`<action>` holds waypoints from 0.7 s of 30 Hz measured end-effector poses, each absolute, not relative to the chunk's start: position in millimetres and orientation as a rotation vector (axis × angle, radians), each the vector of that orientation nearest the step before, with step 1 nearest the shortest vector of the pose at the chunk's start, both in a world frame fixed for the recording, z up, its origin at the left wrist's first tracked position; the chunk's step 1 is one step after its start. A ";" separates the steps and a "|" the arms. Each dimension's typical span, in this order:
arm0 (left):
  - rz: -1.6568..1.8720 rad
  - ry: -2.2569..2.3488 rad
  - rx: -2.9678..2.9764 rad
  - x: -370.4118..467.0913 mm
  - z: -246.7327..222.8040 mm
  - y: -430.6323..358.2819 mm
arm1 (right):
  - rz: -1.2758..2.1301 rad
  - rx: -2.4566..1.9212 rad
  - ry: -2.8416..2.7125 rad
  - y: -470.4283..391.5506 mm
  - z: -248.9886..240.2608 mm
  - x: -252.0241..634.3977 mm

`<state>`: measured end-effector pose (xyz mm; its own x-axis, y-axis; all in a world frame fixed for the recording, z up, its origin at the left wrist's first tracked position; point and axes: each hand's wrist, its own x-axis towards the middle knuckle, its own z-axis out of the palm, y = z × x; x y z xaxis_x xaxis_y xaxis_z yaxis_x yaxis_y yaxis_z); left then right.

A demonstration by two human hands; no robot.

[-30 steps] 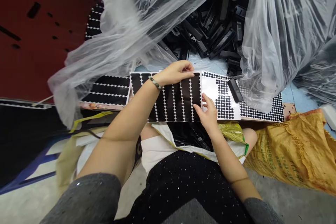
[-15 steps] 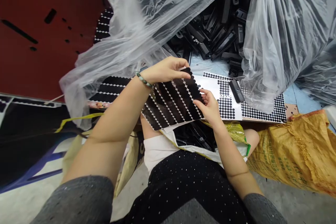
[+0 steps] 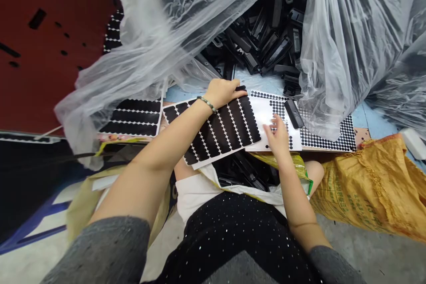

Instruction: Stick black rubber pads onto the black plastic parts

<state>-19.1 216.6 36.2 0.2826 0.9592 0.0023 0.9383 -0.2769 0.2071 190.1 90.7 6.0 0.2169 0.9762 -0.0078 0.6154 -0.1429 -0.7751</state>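
My left hand [image 3: 223, 94], with a beaded bracelet at its wrist, pinches the far edge of a sheet of black scalloped strips [image 3: 216, 131], perhaps stickers. That sheet lies slanted across the work surface, its near corner over my lap. To its right my right hand [image 3: 278, 138] has its thumb and fingers apart with nothing between them. Below those fingers is a white sheet with black dots [image 3: 294, 138]. A small black plastic piece [image 3: 293, 114] rests on the dotted sheets, just beyond my right hand.
Many black plastic parts [image 3: 262, 44] lie heaped at the back between clear plastic bags [image 3: 353, 49]. Another striped sheet [image 3: 133, 117] is at the left, beside a red panel [image 3: 49, 62]. A yellow woven sack [image 3: 376, 186] stands at the right. More black parts [image 3: 246, 171] fill a bag at my lap.
The striped sheet has come down flatter onto the surface. My right hand has let go of its right edge and moved slightly right; my left hand still holds the far edge.
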 end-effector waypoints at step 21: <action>0.723 0.914 1.315 -15.5 47.8 134.8 | 0.548 -1.594 -1.607 67.8 11.2 193.0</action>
<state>-15.5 134.8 47.8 0.4787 0.8657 -0.1464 0.0575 0.1355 0.9891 193.0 67.8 11.2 0.1034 0.9679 0.2291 0.6261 0.1157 -0.7712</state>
